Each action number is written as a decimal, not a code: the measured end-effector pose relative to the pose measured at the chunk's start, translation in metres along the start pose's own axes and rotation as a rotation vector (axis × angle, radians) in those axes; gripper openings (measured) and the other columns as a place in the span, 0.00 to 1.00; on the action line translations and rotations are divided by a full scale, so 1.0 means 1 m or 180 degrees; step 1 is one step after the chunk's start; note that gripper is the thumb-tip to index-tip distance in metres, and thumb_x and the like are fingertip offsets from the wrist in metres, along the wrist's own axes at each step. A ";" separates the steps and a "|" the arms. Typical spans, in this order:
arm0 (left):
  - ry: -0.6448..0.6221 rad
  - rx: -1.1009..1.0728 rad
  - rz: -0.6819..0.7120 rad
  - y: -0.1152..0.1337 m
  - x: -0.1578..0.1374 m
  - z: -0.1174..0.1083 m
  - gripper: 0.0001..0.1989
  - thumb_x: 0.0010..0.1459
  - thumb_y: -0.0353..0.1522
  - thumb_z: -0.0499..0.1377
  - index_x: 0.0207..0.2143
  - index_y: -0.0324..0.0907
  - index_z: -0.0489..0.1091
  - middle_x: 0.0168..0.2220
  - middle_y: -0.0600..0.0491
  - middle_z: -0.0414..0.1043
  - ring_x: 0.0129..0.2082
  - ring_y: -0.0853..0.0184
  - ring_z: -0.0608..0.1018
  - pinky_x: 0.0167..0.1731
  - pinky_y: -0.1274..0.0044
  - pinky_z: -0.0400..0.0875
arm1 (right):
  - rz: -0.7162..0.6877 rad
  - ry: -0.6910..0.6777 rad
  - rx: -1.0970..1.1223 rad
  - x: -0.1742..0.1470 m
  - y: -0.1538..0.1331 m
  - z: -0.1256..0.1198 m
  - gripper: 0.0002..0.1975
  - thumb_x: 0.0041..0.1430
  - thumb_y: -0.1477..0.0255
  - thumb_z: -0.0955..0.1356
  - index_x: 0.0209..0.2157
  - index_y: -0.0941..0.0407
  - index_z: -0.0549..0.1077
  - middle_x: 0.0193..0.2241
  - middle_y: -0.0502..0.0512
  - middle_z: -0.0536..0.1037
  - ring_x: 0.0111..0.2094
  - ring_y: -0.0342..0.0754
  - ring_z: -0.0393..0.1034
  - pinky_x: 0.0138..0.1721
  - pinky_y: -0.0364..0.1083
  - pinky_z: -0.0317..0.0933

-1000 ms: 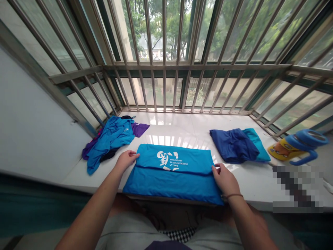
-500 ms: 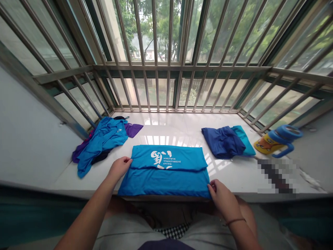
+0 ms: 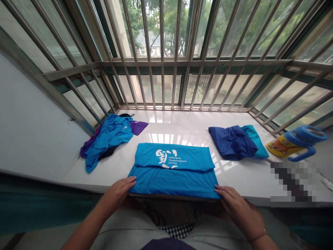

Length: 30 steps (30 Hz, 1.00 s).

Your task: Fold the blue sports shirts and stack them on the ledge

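A bright blue T-shirt (image 3: 174, 178) lies partly folded on the white ledge, its upper part doubled over. White lettering on it reads upside down, including "Dalian International Marathon". At the near left corner, my left hand (image 3: 121, 189) is closed on the cloth, fingers on top. My right hand (image 3: 235, 201) grips the near right corner in the same way. Both thumbs are hidden under the edge of the ledge or the fabric.
A loose heap of blue and purple clothes (image 3: 111, 135) lies on the left of the ledge (image 3: 179, 121). Folded navy clothing (image 3: 231, 142) and a teal piece (image 3: 256, 142) lie right, near a yellow-and-blue mug (image 3: 288, 144) and a pixelated dark object (image 3: 291, 182). Metal bars (image 3: 162, 83) stand behind.
My left hand has moved down from the fold's left end to the near left corner of the T-shirt. My right hand has shifted slightly at the near right corner. The view has turned slightly.
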State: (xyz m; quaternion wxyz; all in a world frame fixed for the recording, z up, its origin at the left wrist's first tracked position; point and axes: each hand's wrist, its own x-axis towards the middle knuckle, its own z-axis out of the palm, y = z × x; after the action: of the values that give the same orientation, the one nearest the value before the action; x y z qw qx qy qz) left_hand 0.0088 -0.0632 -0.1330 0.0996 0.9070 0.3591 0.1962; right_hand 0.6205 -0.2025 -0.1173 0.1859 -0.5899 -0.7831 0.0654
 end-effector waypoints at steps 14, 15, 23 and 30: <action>-0.0009 -0.1399 -0.1866 0.017 0.066 -0.078 0.16 0.63 0.44 0.59 0.45 0.47 0.82 0.44 0.51 0.85 0.46 0.54 0.84 0.50 0.69 0.79 | 0.1198 -0.0245 0.1263 0.057 -0.003 -0.074 0.18 0.68 0.54 0.64 0.45 0.51 0.79 0.40 0.55 0.84 0.41 0.55 0.79 0.44 0.49 0.71; 0.0199 -0.1365 -0.2030 0.011 0.085 -0.075 0.18 0.62 0.45 0.59 0.44 0.46 0.82 0.42 0.52 0.85 0.44 0.55 0.84 0.47 0.70 0.79 | 0.1316 -0.0064 0.1246 0.072 0.002 -0.071 0.20 0.68 0.52 0.64 0.45 0.52 0.78 0.39 0.55 0.84 0.40 0.55 0.78 0.43 0.49 0.71; 0.0335 -0.0781 -0.2797 -0.034 0.191 -0.022 0.13 0.59 0.41 0.62 0.40 0.43 0.78 0.33 0.51 0.82 0.36 0.56 0.83 0.35 0.73 0.72 | 0.2297 0.0058 0.0268 0.159 0.020 -0.025 0.18 0.71 0.58 0.64 0.47 0.56 0.77 0.34 0.59 0.83 0.37 0.56 0.78 0.38 0.49 0.62; 0.0556 -0.0429 -0.2816 -0.036 0.162 -0.006 0.23 0.64 0.45 0.62 0.55 0.40 0.73 0.48 0.42 0.80 0.43 0.53 0.84 0.45 0.67 0.77 | 0.2611 -0.0183 0.0215 0.125 0.017 -0.019 0.25 0.73 0.50 0.62 0.48 0.56 0.78 0.37 0.63 0.85 0.39 0.58 0.81 0.38 0.50 0.65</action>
State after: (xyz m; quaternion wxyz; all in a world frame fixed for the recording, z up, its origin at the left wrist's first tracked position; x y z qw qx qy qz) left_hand 0.0920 0.0747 -0.0929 0.2020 0.6379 0.7055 0.2335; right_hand 0.6131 -0.0813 -0.0789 0.1417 -0.8446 -0.4853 0.1762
